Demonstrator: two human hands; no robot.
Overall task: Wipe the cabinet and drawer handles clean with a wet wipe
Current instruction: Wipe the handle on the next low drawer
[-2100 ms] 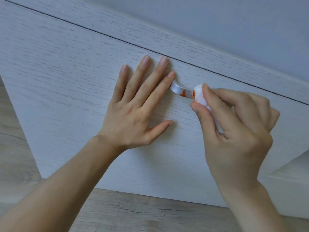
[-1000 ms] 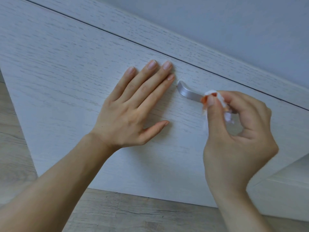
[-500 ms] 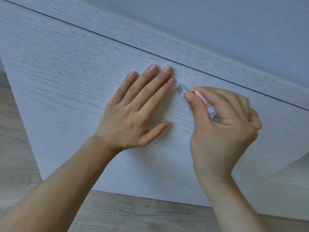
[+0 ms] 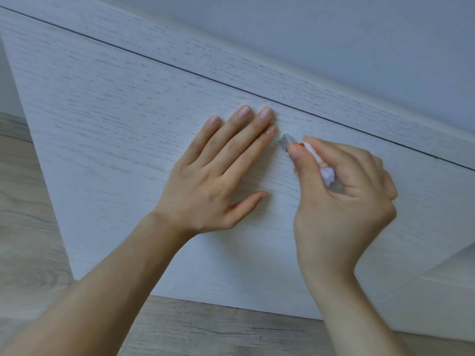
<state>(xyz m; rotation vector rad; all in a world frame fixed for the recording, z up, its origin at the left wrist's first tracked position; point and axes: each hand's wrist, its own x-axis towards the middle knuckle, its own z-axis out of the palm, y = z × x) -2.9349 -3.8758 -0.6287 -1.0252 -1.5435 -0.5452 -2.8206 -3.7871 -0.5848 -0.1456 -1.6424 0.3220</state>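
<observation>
Fingers of the right hand [image 4: 341, 201] curl round the metal drawer handle [image 4: 284, 140], the thumb pinching a crumpled wet wipe [image 4: 325, 170], tinged orange at its tip, against the bar; only the handle's left end shows. Compared with a second ago, when the wipe sat mid-bar, the grip has slid back to that left end, suggesting a repeat pass over a largely cleaned handle. Left hand [image 4: 218, 173] stays flat, fingers straight, on the white drawer front [image 4: 115, 124] just beside the handle.
</observation>
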